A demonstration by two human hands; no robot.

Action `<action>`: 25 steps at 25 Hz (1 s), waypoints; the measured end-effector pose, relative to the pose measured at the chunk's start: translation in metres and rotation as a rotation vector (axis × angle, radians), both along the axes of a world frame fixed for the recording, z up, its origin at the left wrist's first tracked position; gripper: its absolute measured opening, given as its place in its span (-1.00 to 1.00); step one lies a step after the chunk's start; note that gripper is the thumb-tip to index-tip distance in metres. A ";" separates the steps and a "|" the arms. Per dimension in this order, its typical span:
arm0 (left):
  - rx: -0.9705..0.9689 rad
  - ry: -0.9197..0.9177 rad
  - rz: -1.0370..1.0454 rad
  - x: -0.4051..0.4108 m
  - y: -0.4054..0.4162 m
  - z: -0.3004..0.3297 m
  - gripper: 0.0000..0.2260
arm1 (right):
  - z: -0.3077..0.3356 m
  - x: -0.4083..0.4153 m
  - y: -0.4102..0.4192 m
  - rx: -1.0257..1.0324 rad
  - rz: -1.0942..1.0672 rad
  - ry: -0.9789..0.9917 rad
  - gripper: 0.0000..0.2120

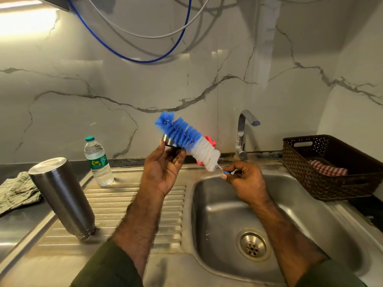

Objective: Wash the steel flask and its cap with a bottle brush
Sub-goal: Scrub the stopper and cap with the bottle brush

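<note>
Cloth: a crumpled greenish cloth lies on the counter, far to the left of both hands, touching the flask or just behind it.
Steel flask: it stands upside down on the ribbed draining board, mouth down, well to the left of the left hand and not held.
Water bottle: a clear plastic bottle with a green top, closed, with clear water inside; it stands behind the flask, left of the left hand.
Left hand: raised over the draining board, the fingers closed around the cap, a steel ring with a dark part.
Bottle brush: blue and white bristles, slanted, lying against the cap just above the left hand.
Right hand: over the sink, the fingers pinched together on the thin blue handle at the low end of the brush.
Sink: the basin under the right hand holds no dishes; only the drain shows.
Tap: behind the right hand, no water is running.
Basket: a brown woven basket to the right of the right hand, with a red checked cloth inside.
</note>
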State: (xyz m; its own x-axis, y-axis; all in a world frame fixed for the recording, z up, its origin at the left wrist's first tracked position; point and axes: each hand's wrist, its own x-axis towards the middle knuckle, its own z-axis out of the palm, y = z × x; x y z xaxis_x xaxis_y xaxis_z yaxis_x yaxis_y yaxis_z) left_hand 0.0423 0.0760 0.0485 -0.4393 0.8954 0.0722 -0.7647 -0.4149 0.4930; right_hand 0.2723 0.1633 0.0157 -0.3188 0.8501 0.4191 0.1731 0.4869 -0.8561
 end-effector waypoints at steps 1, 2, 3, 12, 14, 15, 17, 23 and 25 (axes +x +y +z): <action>0.027 -0.018 -0.028 0.004 0.000 -0.006 -0.31 | -0.001 -0.004 -0.002 -0.022 0.013 0.033 -0.77; 0.062 -0.042 -0.055 0.006 0.001 -0.012 -0.28 | -0.002 -0.008 -0.005 -0.045 0.034 0.068 -0.81; 0.094 -0.048 -0.079 0.008 0.000 -0.016 -0.28 | -0.003 -0.010 -0.007 -0.057 0.056 0.094 -0.85; 0.137 -0.031 0.124 -0.004 -0.002 -0.012 -0.58 | -0.005 -0.007 -0.001 -0.039 0.091 0.071 -0.92; 0.090 0.012 0.110 -0.006 0.000 -0.018 -0.62 | -0.001 -0.008 -0.006 -0.042 0.125 0.074 -0.92; 0.061 0.062 0.097 -0.005 0.001 -0.022 -0.67 | 0.001 -0.009 -0.010 -0.028 0.125 0.071 -0.92; 0.006 0.193 0.091 -0.003 0.003 -0.028 -0.75 | 0.005 -0.012 -0.013 0.028 0.092 0.059 -0.87; 0.063 0.231 0.125 -0.024 -0.005 -0.031 -0.66 | 0.007 0.001 -0.005 0.018 0.026 -0.049 -0.89; 0.033 0.263 0.163 -0.027 -0.005 -0.032 -0.60 | 0.007 0.002 -0.006 0.003 0.051 -0.085 -0.90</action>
State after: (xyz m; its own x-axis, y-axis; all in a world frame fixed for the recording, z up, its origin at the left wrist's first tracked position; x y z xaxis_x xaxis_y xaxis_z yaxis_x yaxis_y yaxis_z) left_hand 0.0151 0.0715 0.0166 -0.5391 0.8101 0.2305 -0.5345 -0.5405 0.6497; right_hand 0.2746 0.1568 0.0232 -0.3960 0.8308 0.3912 0.2202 0.4995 -0.8379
